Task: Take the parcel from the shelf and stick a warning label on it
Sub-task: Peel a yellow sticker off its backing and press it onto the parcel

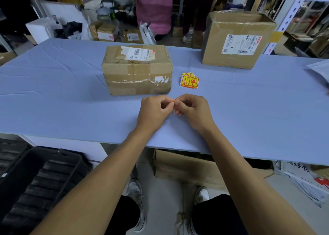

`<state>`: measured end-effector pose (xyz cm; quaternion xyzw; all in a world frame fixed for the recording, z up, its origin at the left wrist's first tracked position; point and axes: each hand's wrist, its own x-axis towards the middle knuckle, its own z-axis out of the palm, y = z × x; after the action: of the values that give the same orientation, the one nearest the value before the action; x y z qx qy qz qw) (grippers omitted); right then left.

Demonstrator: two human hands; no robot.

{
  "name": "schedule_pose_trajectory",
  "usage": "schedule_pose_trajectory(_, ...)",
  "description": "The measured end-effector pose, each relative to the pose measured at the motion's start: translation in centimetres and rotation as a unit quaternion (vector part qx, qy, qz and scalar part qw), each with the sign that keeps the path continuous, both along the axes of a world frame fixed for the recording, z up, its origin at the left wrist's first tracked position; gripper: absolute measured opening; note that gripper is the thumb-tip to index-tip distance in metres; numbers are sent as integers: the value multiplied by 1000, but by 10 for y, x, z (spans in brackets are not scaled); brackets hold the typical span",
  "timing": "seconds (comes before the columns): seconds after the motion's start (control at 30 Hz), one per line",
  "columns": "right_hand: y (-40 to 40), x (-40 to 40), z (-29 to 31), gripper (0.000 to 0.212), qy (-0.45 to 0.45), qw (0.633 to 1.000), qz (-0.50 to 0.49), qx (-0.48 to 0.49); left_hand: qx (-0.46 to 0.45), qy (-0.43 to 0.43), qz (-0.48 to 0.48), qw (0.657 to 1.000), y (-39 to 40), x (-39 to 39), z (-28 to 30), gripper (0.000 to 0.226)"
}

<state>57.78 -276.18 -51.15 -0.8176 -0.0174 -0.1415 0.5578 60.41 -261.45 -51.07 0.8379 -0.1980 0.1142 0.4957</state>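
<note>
Both hands' fingers (pixel 169 105) pinching warning label (pixel 174 101), parcel (pixel 137 70) just beyond

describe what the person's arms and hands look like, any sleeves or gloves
Both forearms are bare up to the frame's edge: no sleeves in view. The left hand and right hand wear no gloves, and no rings, watch or bands show. Nails look short and plain.

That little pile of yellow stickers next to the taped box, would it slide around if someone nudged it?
Probably yes: the yellow warning stickers look thin and light, lying loose on the smooth blue tabletop. The pile is already fanned unevenly, so a nudge would likely scatter it. Single sheets would probably flop.
</note>
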Motion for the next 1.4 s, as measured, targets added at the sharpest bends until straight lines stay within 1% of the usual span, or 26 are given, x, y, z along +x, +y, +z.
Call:
schedule_pose_trajectory(0.2, 1, -2, 1, 18, 0, 999, -15, -31, -27, 23, 5, 999, 1, 1, -1, 15)
schedule_pose_trajectory(0.4, 2, -2, 1, 18, 3, 999, -24, -37, -54, 45, 7, 998, 0, 3, -2, 15)
schedule_pose_trajectory(0.53, 4, -3, 0, 14, 3, 997, -63, -47, -66, 45, 30, 996, 1, 3, -2, 13)
schedule_pose_trajectory(0.6, 4, -5, 1, 14, 9, 994, -85, -69, -63, 42, 42, 996, 2, 2, -1, 12)
schedule_pose_trajectory(0.73, -11, -20, 5, 13, 26, 980, -135, -143, -67, 49, 41, 996, 3, 2, 0, 11)
schedule_pose_trajectory(0.87, -37, -42, 11, 14, 52, 966, -182, -175, -80, 61, 38, 994, 4, 2, -1, 11)
schedule_pose_trajectory(1.03, -66, -58, 19, 18, 87, 954, -233, -164, -99, 85, 43, 991, 2, 1, -1, 10)
schedule_pose_trajectory(1.13, -68, -61, 21, 19, 98, 952, -246, -155, -101, 92, 54, 989, 1, 0, 0, 11)
schedule_pose_trajectory(1.2, -64, -58, 21, 20, 101, 954, -250, -129, -109, 97, 59, 988, 1, -1, 2, 11)
schedule_pose_trajectory(1.23, -59, -56, 22, 21, 99, 955, -251, -122, -111, 100, 60, 987, 0, -2, 3, 12)
schedule_pose_trajectory(1.3, -48, -49, 23, 21, 66, 958, -242, -137, -114, 106, 60, 986, 0, -3, 5, 14)
schedule_pose_trajectory(1.4, -18, -41, 26, 8, -20, 966, -190, -175, -115, 109, 64, 985, 0, -3, 7, 14)
